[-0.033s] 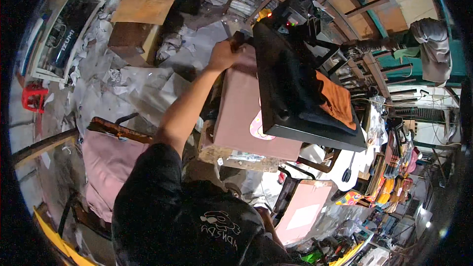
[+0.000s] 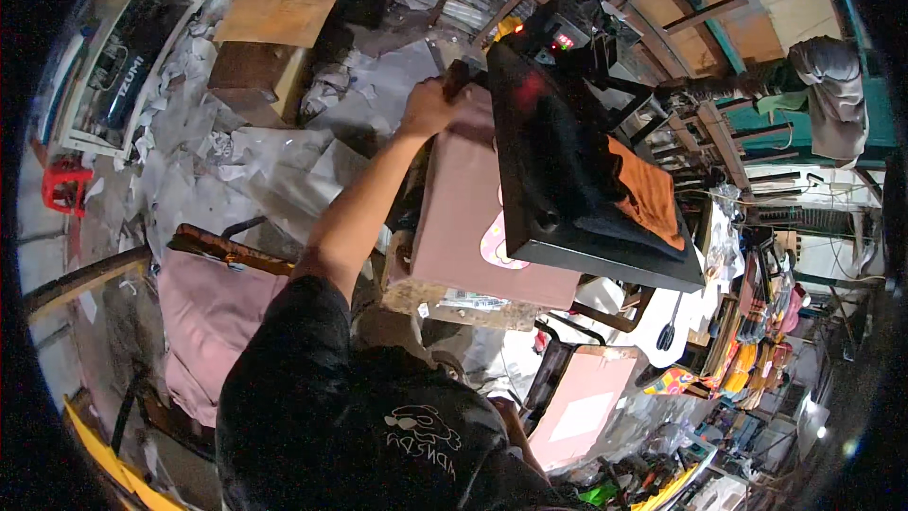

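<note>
My left arm reaches forward, and my left hand (image 2: 430, 109) is closed at the far left corner of a padded bed, around a dark block-like handle (image 2: 458, 78). Smooth pink fabric (image 2: 450, 189) covers this bed. A colourful print (image 2: 496, 244) partly shows on the fabric; the rest is hidden under the tilted black plate (image 2: 596, 265) of what looks like a heat press. Black cloth and an orange cloth (image 2: 650, 191) lie over the plate. My right hand (image 2: 506, 409) is low beside my shirt, near a second pink-covered board (image 2: 588, 388); its fingers are mostly hidden.
Another pink fabric-covered bed (image 2: 213, 308) stands at the left. Crumpled paper sheets (image 2: 284, 166) litter the floor behind it. A cardboard box (image 2: 251, 80) stands at the far left, and a red plastic item (image 2: 66, 187) lies near the left edge. Hanging colourful pieces (image 2: 742, 369) are at the right.
Red lights on the device behind the black plate look brighter, with a red glow on the black cloth. My hands have hardly moved.
</note>
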Available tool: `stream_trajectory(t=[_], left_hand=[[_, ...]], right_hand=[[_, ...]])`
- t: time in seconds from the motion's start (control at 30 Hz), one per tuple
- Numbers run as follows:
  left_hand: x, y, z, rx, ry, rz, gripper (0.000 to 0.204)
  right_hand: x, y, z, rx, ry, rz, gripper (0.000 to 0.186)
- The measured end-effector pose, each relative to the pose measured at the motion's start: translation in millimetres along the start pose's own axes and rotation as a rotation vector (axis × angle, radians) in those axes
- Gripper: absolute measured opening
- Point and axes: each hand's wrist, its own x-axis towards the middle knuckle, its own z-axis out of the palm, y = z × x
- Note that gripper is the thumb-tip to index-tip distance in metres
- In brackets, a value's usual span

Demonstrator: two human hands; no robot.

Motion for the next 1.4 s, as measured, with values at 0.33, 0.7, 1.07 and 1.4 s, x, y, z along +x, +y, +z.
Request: stream_trajectory(t=[0.33,0.7,1.07,1.4], left_hand=[[-49.1,54.0,-0.6,0.148,-0.022,0.541,0.017],[-44.7,24.7,30.1,-0.06,-0.006,0.337,0.03],[-20.0,25.9,26.5,-0.014,-0.127,0.331,0.023],[45.4,-19.2,4.6,-0.206,0.097,-0.057,0.024]], right_hand=[[7.8,-55.0,14.0,-0.464,-0.138,0.223,0.034],[-5.1,-84.5,24.9,-0.478,-0.098,0.145,0.034],[-11.3,-81.1,36.7,-0.254,-0.056,0.203,0.022],[-17.7,-33.7,25.6,-0.63,-0.135,0.083,0.026]])
